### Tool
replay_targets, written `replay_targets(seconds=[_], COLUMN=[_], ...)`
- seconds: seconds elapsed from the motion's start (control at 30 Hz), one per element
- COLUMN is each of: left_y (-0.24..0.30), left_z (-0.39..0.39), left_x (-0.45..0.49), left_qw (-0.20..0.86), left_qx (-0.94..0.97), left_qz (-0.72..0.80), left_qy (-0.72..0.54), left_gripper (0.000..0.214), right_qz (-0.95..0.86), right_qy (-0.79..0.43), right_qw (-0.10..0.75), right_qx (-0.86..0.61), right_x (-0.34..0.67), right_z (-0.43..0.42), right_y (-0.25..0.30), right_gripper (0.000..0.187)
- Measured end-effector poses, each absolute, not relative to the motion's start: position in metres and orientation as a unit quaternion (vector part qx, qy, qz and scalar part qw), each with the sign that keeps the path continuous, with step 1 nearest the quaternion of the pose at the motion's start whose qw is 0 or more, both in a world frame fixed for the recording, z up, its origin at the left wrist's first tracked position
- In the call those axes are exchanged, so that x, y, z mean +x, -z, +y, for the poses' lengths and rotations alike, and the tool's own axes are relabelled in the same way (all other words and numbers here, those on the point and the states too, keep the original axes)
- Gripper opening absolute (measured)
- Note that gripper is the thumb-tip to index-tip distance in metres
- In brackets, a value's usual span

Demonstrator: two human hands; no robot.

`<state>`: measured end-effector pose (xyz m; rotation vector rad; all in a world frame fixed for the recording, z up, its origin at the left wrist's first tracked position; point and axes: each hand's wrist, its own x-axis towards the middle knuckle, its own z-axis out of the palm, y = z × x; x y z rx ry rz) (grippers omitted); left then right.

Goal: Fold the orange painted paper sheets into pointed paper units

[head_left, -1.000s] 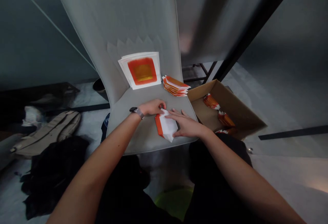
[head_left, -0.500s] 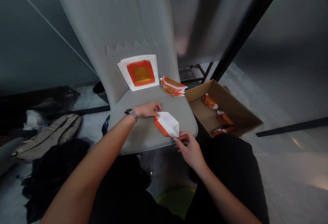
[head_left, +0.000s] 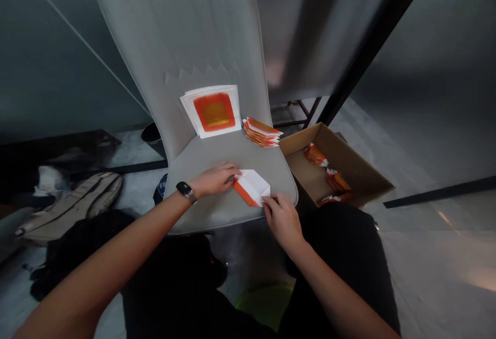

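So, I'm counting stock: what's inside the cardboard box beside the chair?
The cardboard box holds three bunches of folded orange-and-white paper; the person's dark-clothed leg covers its near corner, hiding anything there.

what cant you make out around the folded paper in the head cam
In the head view:
- the lower right corner of the folded paper: hidden by the fingers of the right hand
- the lowest orange folded piece in the cardboard box: partly hidden by the dark-clothed leg
- the stack of folded pieces on the seat: too small to count

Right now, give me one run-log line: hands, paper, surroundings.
left hand on folded paper | right hand at its corner | on chair seat | folded stack behind
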<state>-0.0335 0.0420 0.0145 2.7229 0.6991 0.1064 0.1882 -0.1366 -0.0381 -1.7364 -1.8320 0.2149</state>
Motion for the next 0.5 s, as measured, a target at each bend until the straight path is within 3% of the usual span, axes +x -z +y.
replay_targets(seconds=[0.13,0.27,0.5], left_y=[-0.012,-0.012,-0.024], left_z=[0.034,0.028,-0.012], left_x=[-0.037,-0.041,-0.056], left_qw=[0.078,0.076,0.095], left_qx=[0.968,0.968,0.946], left_qz=[0.238,0.238,0.31], left_qy=[-0.033,-0.024,-0.025], left_gripper=[0.039,0.055,0.053], right_qz=[-0.77,-0.821,-0.887], right_qy=[-0.075,-0.099,-0.114], right_qw=[0.274,0.23,0.169], right_qx=[-0.571,-0.513,-0.414], right_x=[0.194,0.203,0.226], right_z=[-0.135,-0.132,-0.115], right_y=[0.035,0.029,0.007], right_gripper=[0.028,0.038,0.029])
